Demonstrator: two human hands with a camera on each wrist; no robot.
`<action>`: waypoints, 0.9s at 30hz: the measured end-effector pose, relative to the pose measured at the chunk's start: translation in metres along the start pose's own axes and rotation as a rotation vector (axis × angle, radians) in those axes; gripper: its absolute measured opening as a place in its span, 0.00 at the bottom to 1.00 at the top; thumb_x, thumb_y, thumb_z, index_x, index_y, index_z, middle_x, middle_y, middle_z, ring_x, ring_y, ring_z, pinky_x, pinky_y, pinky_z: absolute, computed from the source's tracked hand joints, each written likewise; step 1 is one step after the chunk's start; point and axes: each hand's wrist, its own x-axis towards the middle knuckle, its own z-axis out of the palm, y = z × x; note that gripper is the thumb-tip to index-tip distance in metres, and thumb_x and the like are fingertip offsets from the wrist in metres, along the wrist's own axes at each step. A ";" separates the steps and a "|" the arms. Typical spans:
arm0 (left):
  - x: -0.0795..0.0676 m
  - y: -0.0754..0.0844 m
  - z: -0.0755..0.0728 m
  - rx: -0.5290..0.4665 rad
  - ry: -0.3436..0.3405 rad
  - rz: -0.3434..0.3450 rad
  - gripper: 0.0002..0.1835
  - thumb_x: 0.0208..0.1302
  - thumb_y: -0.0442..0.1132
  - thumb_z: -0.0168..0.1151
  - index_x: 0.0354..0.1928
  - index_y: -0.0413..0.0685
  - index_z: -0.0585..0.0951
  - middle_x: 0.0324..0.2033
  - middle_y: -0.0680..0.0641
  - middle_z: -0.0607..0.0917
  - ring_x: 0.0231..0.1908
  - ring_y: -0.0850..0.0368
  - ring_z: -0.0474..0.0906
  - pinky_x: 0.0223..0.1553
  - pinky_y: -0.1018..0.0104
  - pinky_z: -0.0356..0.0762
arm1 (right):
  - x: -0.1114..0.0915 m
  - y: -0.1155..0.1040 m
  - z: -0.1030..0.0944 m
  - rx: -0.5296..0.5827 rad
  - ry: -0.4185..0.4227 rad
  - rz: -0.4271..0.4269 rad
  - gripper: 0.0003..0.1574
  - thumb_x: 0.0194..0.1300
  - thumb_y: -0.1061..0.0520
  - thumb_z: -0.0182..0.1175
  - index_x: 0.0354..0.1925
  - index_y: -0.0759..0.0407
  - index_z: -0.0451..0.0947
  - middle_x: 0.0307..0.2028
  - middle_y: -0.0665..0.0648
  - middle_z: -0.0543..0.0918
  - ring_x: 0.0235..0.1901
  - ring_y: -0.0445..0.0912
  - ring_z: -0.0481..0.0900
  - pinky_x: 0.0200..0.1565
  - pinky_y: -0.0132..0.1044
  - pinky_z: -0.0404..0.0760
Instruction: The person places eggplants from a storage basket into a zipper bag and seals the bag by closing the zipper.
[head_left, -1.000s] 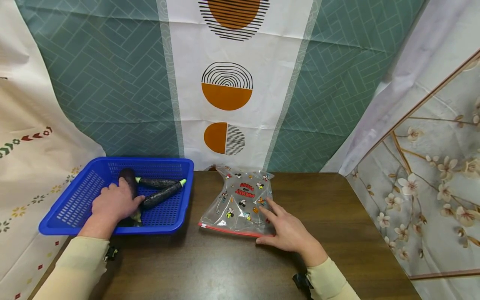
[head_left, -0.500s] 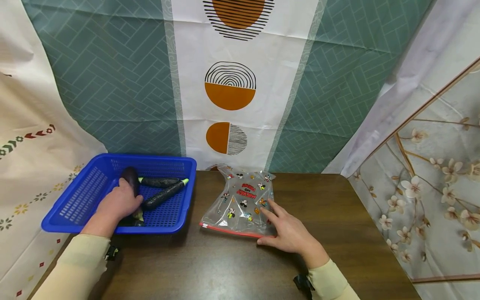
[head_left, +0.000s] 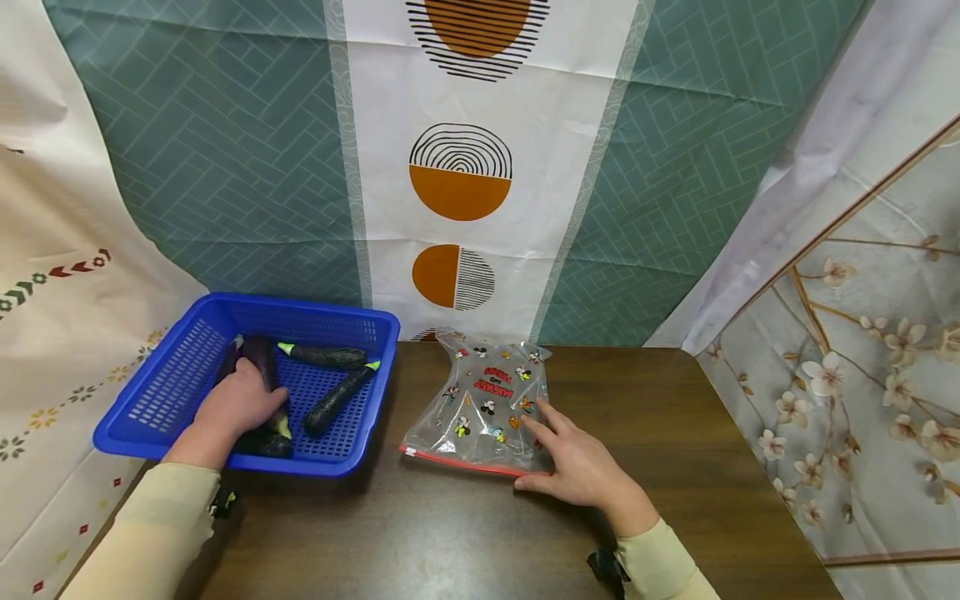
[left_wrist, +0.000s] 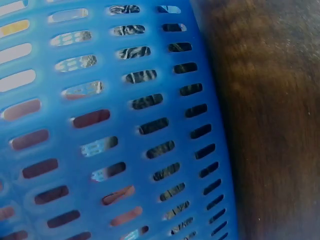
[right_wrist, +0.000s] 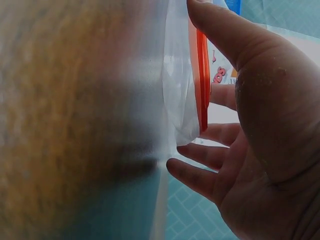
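Left: a patterned cloth (head_left: 60, 350) borders the blue basket (head_left: 318, 467), whose far rim stands near the hanging backdrop (head_left: 262, 167). Inside, the left hand (head_left: 236, 404) reaches over the near rim, back upward, grasping a dark eggplant (head_left: 259, 357) with the thumb on its right side. Another dark eggplant (head_left: 226, 363) lies just left of it. Open basket floor shows around two black vegetables (head_left: 327, 357) (head_left: 341, 400) with green stems, at right. The left wrist view gives only the slotted wall and wood beyond.

Centre: a strip of table (head_left: 442, 533) separates the basket's right rim from a clear printed bag (head_left: 468, 404) lying flat, its red zip edge (head_left: 480, 464) facing the wearer.

Right: the right hand (head_left: 577, 462) is relaxed, fingers spread at the bag's near right corner, thumb by the zip edge; it grips nothing. Bare wood extends from the hand to the table's right edge, beside a flowered cloth (head_left: 862, 375).
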 end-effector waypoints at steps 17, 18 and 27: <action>-0.003 -0.001 -0.011 -0.128 0.077 0.006 0.51 0.78 0.49 0.58 0.71 0.05 0.47 0.55 0.07 0.72 0.52 0.14 0.79 0.50 0.27 0.80 | 0.000 0.000 0.004 0.005 0.017 -0.010 0.63 0.64 0.20 0.73 0.83 0.53 0.71 0.86 0.65 0.61 0.79 0.63 0.69 0.64 0.60 0.84; -0.004 0.000 -0.012 -0.137 0.083 0.004 0.51 0.78 0.50 0.58 0.71 0.05 0.47 0.54 0.08 0.73 0.49 0.16 0.80 0.48 0.29 0.80 | 0.000 0.000 0.004 0.004 0.021 -0.012 0.63 0.64 0.20 0.73 0.82 0.53 0.72 0.85 0.65 0.61 0.79 0.63 0.70 0.64 0.60 0.84; -0.010 0.013 -0.017 -0.194 0.225 0.037 0.54 0.78 0.50 0.60 0.79 0.11 0.42 0.49 0.14 0.77 0.39 0.27 0.82 0.35 0.40 0.81 | 0.001 -0.001 0.002 -0.002 0.023 -0.016 0.62 0.65 0.20 0.72 0.82 0.54 0.72 0.85 0.65 0.62 0.78 0.63 0.71 0.63 0.59 0.85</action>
